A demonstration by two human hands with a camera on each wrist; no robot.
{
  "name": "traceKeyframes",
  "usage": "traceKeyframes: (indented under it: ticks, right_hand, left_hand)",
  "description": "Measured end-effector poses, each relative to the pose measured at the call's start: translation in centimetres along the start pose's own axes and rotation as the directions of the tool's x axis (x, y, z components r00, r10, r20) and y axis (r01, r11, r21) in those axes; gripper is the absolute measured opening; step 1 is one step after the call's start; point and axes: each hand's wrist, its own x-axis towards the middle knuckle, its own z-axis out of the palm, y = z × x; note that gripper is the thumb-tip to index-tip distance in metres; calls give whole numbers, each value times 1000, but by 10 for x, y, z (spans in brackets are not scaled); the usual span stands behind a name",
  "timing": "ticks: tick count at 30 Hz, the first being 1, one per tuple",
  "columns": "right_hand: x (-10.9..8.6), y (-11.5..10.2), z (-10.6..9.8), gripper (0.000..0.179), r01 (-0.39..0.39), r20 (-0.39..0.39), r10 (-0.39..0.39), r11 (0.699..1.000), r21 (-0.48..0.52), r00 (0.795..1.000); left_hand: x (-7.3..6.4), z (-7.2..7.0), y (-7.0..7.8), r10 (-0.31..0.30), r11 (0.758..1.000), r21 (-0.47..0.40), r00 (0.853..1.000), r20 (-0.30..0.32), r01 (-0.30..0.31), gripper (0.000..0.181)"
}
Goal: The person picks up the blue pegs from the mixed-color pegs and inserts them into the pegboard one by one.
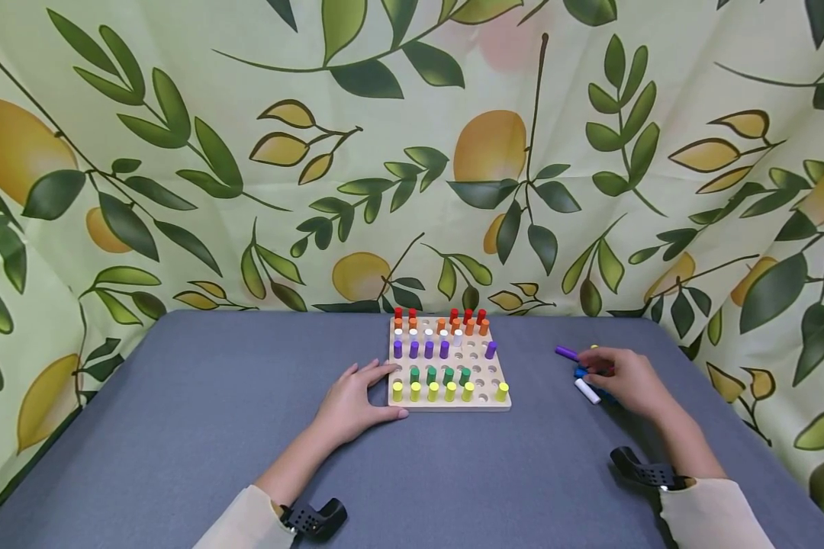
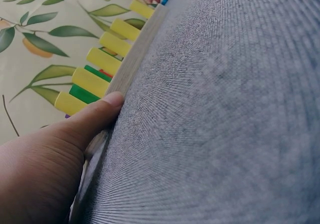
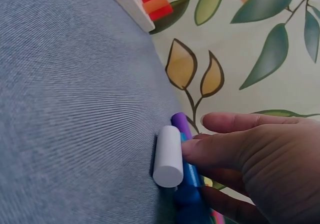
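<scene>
A wooden pegboard (image 1: 446, 408) stands mid-table, with rows of coloured pegs upright in its holes. My left hand (image 1: 353, 400) rests at its front left corner, fingers at the left side and thumb along the front edge. Out to the right, my right hand (image 1: 628, 381) reaches over loose pegs with its fingers apart. Nearest the thumb in the right wrist view are a white peg (image 3: 169, 156), a purple peg (image 3: 180, 121) and blue pegs (image 3: 192, 204). Part of that loose group is hidden under the hand.
Yellow pegs (image 1: 432, 392) form the front row, green pegs (image 1: 449, 375) the one behind. Purple, white, orange and red pegs fill places farther back, with some bare holes between. A grey cloth (image 1: 247, 427) covers the table, and a leaf-patterned curtain (image 1: 412, 191) hangs behind.
</scene>
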Motion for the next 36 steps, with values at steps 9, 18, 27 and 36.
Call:
traceKeyframes:
  ticks: [9, 18, 27, 36]
  right_hand:
    - [2, 0, 7, 23, 32, -40, -32, 999, 9, 999]
    - [0, -1, 9, 19, 45, -9, -45, 998, -37, 999]
    - [0, -4, 10, 16, 42, -24, -44, 997, -69, 999]
    - [2, -19, 5, 23, 81, -62, -85, 994, -76, 994]
  left_hand:
    - [-1, -2, 2, 1, 1000, -8, 1000, -6, -1, 75]
    - [-1, -1, 1, 0, 1000, -4, 1000, -3, 0, 76]
    - [-2, -1, 2, -9, 1000, -5, 1000, 10, 9, 76]
    - [-2, -1, 1, -14, 1000, -7, 1000, 10, 14, 76]
